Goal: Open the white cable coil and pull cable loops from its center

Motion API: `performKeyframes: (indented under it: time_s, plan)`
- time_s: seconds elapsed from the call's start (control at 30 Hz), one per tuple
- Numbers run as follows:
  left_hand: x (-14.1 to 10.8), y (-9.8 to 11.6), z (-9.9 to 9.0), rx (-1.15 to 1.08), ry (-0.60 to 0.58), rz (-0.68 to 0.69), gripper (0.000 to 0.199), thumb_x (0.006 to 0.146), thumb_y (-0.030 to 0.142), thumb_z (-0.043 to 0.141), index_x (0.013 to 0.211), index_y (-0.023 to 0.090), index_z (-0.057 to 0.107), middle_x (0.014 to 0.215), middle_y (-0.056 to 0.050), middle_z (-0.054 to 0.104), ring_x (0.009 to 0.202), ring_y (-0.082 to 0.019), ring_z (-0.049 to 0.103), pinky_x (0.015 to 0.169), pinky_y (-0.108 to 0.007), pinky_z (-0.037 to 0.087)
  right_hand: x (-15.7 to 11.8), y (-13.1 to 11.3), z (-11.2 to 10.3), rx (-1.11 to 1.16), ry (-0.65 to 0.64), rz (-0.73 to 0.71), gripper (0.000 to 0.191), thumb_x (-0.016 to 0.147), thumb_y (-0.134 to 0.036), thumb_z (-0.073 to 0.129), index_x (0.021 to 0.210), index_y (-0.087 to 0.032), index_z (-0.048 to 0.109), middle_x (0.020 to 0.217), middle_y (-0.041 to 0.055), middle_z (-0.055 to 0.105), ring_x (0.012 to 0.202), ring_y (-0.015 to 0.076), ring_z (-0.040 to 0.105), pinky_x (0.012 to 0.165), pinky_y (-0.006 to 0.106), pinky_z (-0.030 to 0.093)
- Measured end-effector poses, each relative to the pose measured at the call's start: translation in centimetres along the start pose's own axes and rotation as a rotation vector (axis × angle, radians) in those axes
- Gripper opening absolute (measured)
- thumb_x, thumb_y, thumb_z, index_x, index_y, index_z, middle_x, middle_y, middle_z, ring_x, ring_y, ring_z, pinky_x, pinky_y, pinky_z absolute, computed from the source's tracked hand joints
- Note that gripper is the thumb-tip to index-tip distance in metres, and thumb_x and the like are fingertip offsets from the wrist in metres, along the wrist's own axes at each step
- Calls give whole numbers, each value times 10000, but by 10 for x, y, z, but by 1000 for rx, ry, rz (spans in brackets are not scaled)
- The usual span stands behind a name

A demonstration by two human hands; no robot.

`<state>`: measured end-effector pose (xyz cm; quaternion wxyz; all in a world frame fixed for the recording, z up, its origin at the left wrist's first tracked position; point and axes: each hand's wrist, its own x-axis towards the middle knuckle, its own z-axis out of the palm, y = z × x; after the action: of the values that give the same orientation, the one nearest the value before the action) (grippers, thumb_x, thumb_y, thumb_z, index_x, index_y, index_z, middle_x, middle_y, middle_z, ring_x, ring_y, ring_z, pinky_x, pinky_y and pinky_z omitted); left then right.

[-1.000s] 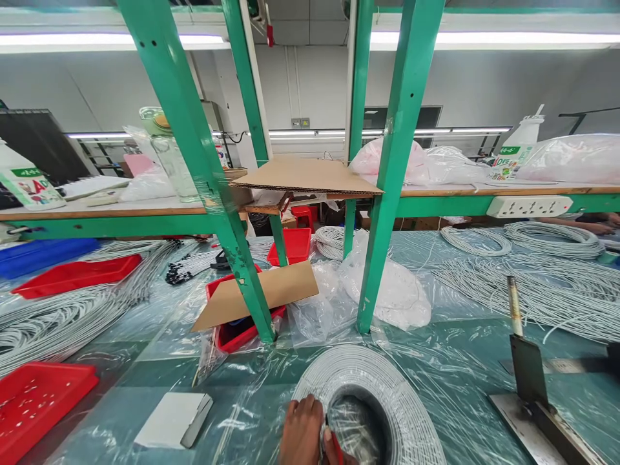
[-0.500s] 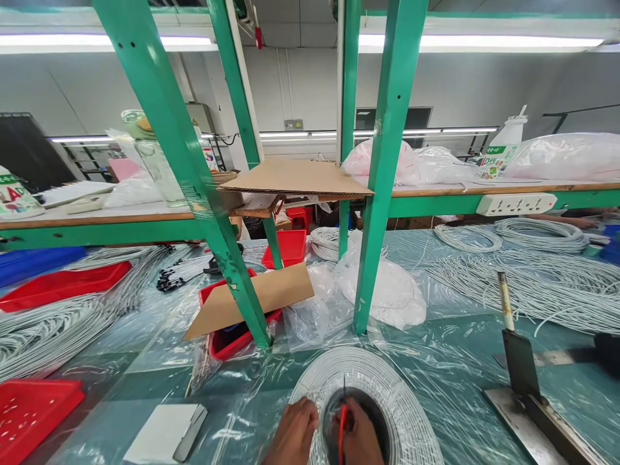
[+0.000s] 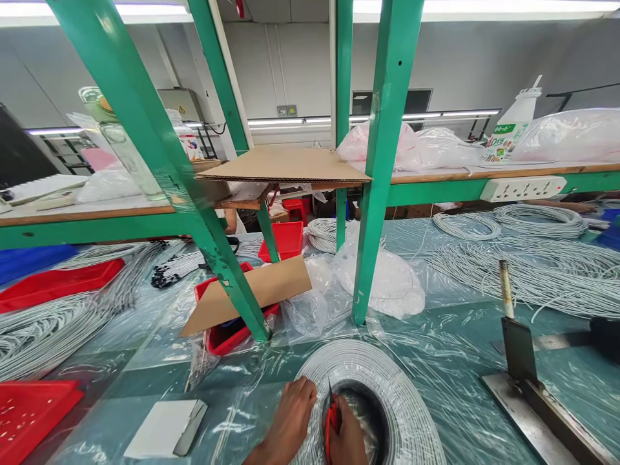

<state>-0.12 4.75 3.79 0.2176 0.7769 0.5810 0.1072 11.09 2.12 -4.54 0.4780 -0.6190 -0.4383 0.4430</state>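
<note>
A large coil of grey-white cable [image 3: 411, 413], seemingly in clear plastic film, lies flat on the bench before me around a dark round core. My right hand [image 3: 347, 434] is closed around red-handled scissors [image 3: 331, 416] at the left side of the coil's centre, their thin dark blade pointing up and away from me. Against the left part of the coil rests my left hand [image 3: 292, 416], its fingers curled together; what they grip, if anything, is hidden.
A small white box [image 3: 162, 427] lies left of the coil. To the right stands a metal lever tool [image 3: 520, 352]. Green posts [image 3: 382, 161] rise behind, beside a red bin [image 3: 230, 337] under cardboard [image 3: 261, 287]. Loose cable bundles [image 3: 547, 278] lie at right.
The camera view has tipped downward slightly. My right hand has shifted left inside the coil's centre, and the scissors now lean left. My left hand has moved a little up and forward.
</note>
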Motion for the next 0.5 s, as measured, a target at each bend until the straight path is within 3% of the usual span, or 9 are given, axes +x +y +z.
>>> performKeyframes:
  time_s: [0.1, 0.17, 0.23, 0.3, 0.5]
  plan:
    - [-7, -5, -5, 18, -51, 69, 237, 928, 187, 319, 881, 174, 551, 947, -46, 579, 879, -194, 517, 813, -351, 403, -2, 13, 4, 165, 21, 31, 448, 699, -416, 541, 1025, -108, 552, 1069, 177, 631, 1019, 257, 579, 914, 338, 406]
    - [-14, -10, -8, 13, -77, 125, 200, 923, 202, 362, 932, 195, 562, 1006, -35, 581, 932, -189, 516, 853, -338, 396, -2, 19, 3, 265, -34, 49, 341, 660, -401, 571, 890, -150, 554, 866, 98, 650, 831, 211, 602, 801, 309, 453]
    - [-21, -14, -10, 12, -105, 166, 174, 916, 225, 405, 969, 221, 572, 1040, -23, 582, 979, -186, 516, 892, -330, 384, -3, 23, 1, 325, -96, 55, 260, 621, -383, 608, 754, -187, 503, 660, 10, 571, 617, 153, 540, 641, 275, 455]
    - [-26, -17, -10, 29, -125, 174, 158, 907, 250, 443, 979, 237, 583, 1033, -18, 591, 987, -186, 525, 899, -328, 385, -5, 26, -2, 332, -122, 66, 295, 573, -370, 652, 722, -199, 463, 587, -29, 510, 522, 123, 478, 548, 252, 418]
    - [-28, -21, -6, 76, -75, 174, 183, 914, 238, 426, 988, 247, 594, 1003, -23, 605, 941, -185, 547, 859, -332, 420, -12, 29, -4, 60, -55, 30, 331, 667, -445, 587, 840, -163, 576, 603, 36, 592, 539, 160, 537, 567, 261, 423]
